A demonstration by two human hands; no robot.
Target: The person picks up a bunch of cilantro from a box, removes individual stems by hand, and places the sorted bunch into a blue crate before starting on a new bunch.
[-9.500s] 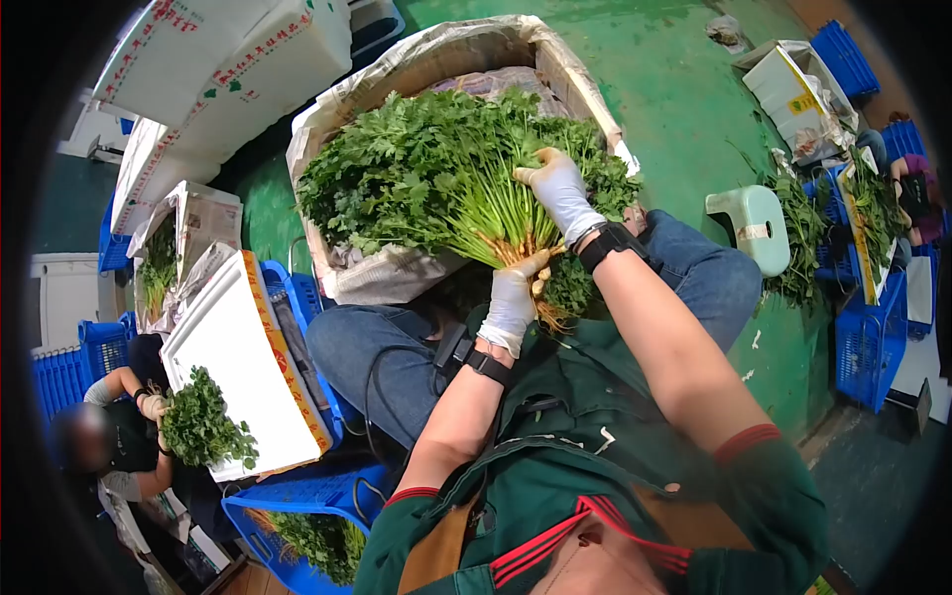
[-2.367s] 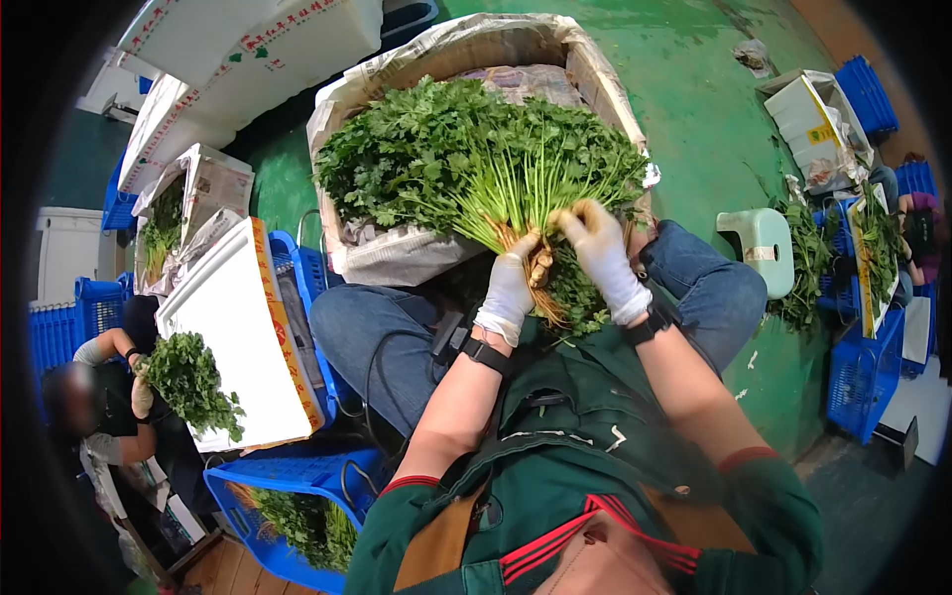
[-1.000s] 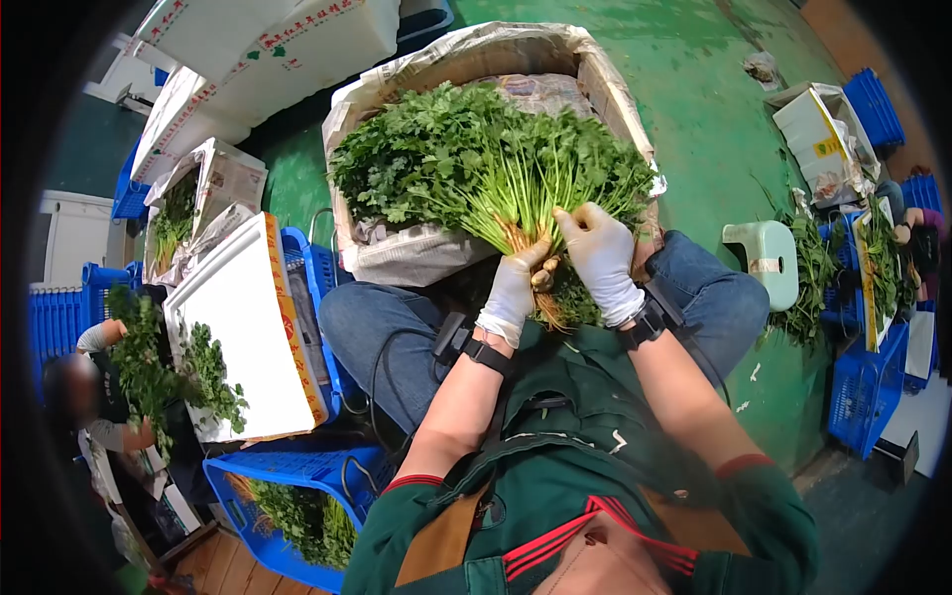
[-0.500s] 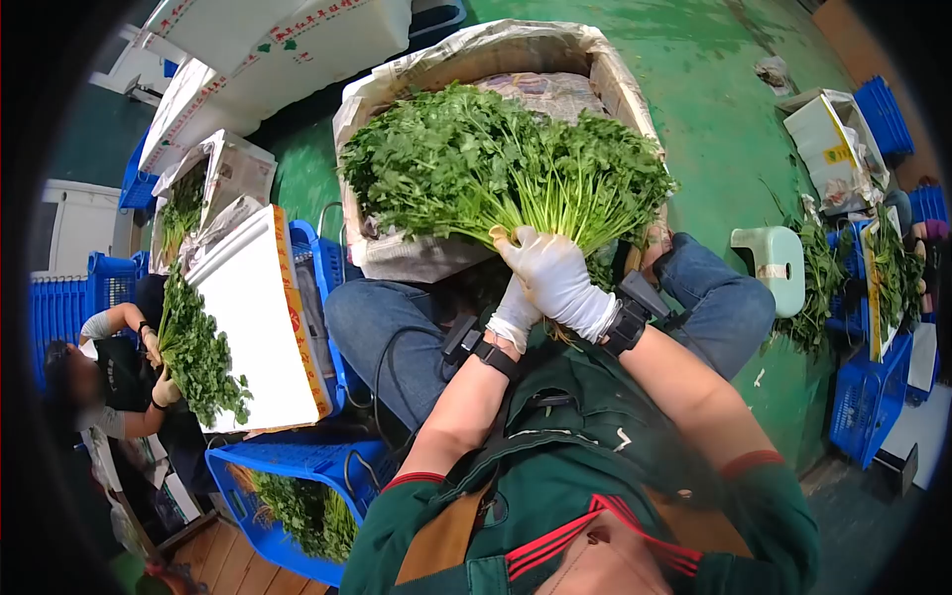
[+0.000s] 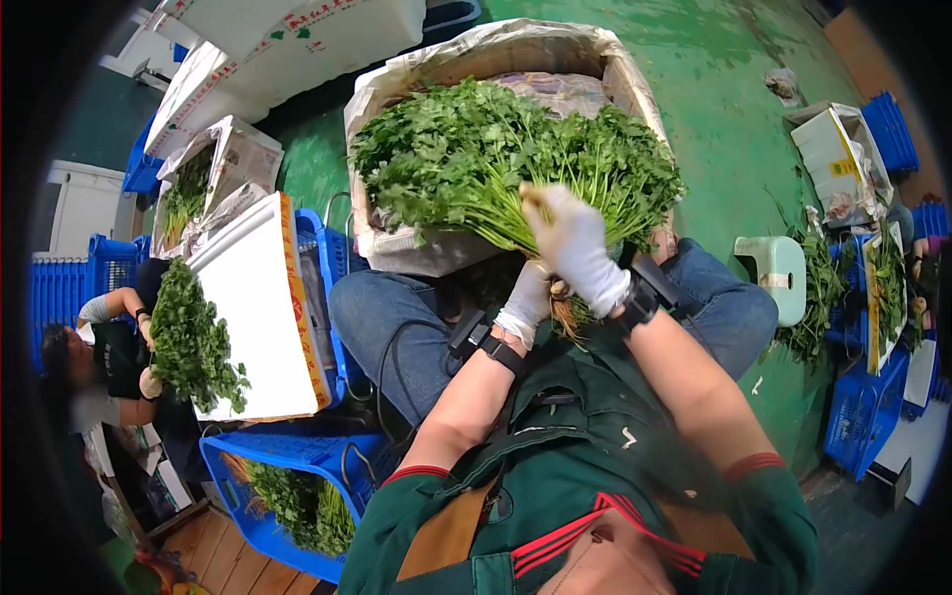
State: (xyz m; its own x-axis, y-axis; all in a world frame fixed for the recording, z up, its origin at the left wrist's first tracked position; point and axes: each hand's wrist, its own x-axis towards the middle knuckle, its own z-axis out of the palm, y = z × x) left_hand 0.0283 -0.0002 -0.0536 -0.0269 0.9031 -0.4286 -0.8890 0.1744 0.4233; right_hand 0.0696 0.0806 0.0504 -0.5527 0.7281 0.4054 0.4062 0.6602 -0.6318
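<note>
A large bunch of leafy green herbs (image 5: 516, 159) fans out over a paper-lined box (image 5: 426, 254) in front of me. My left hand (image 5: 529, 299), in a white glove, is closed round the lower stems, just above the brown roots (image 5: 569, 315). Above and to the right of it, my gloved right hand (image 5: 575, 243) is raised over the stems, its fingers pressed together and slightly blurred. What lies between those fingers, if anything, is too unclear to tell.
At the left, a co-worker (image 5: 119, 352) holds greens beside a white foam lid (image 5: 253, 317). A blue basket (image 5: 283, 451) of herbs stands at lower left. A pale green stool (image 5: 778, 273), more greens and blue crates (image 5: 868, 407) are at the right.
My hands have moved apart; the right is now higher than the left, and the roots show between them. The co-worker's greens have shifted slightly.
</note>
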